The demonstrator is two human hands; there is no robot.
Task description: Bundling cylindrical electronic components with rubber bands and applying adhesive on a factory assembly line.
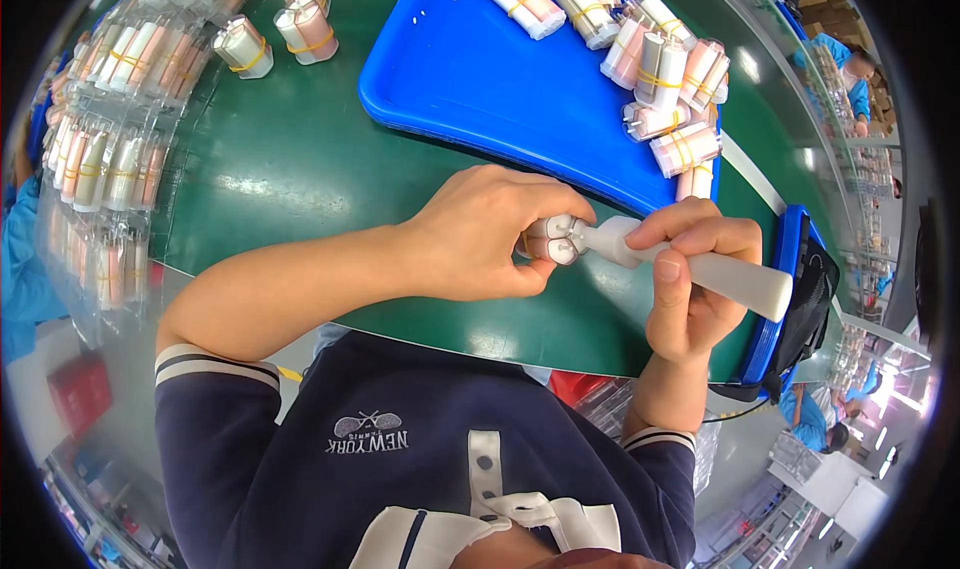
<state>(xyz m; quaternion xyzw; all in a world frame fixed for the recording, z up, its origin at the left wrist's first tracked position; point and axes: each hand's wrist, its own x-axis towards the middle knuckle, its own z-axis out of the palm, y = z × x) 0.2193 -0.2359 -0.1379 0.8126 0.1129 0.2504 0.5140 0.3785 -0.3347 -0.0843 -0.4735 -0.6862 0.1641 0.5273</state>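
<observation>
Near the middle of the green table, my left hand (480,234) is closed round a small bundle of white and pink tubes (562,253), whose ends with thin metal tips face right. My right hand (700,259) grips a white long-handled tool (745,284) with a rounded head; its exact kind I cannot make out. The tool's narrow front end meets the tips of the bundle, or is very close to them. My left fingers hide most of the bundle's sides.
A blue tray (470,79) on the green table (300,159) holds several banded tube bundles (660,69) along its right side. More bundles (306,31) stand at the far left, beside stacked clear packs (110,159). A black bag (808,309) lies at the right edge. Other people work farther off.
</observation>
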